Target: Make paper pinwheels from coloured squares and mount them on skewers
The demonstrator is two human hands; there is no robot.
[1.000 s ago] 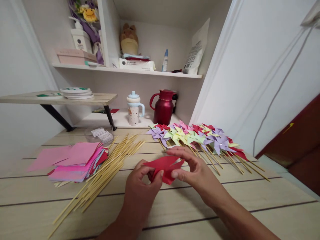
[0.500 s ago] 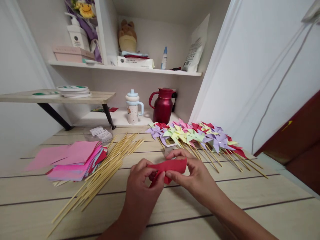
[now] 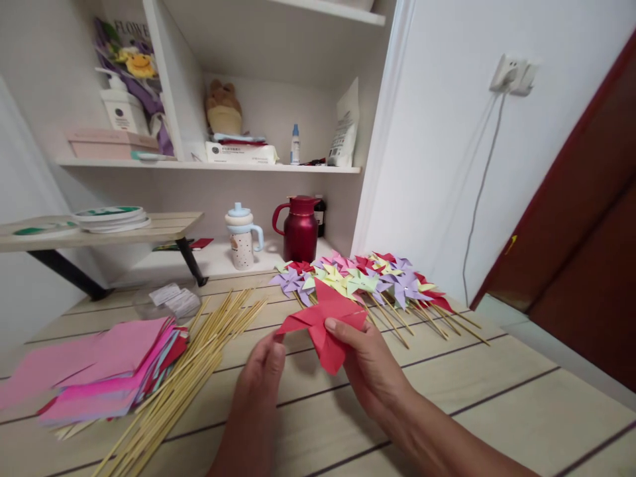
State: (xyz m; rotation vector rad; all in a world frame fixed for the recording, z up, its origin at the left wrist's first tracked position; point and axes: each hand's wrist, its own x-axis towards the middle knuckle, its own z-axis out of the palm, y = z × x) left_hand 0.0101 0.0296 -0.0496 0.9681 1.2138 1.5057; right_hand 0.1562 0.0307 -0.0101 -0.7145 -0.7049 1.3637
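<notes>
A red paper pinwheel (image 3: 325, 321), its blades folded toward the middle, is held over the table by my right hand (image 3: 372, 358). The right thumb presses on its centre while the other fingers support it from behind. Close to the pinwheel's left tip is my left hand (image 3: 261, 371), slightly blurred, its fingers loosely bent. Whether they touch that tip is unclear. Finished pinwheels (image 3: 362, 278) in several colours lie on sticks behind my right hand. Left of my hands are a heap of thin wooden sticks (image 3: 199, 364) and a pile of coloured paper sheets (image 3: 114, 364).
A clear container (image 3: 173, 301) with labels sits behind the paper pile. A cup (image 3: 242, 238) and a red thermos jug (image 3: 301, 232) stand at the back. At left is a small raised shelf (image 3: 169, 225) bearing round white rolls. A cable (image 3: 479, 192) hangs down the right wall.
The red paper, bunched between both hands before, now shows its blades spread out. My right thumb has come onto its centre; my left hand has shifted to its left tip. The view has tilted up.
</notes>
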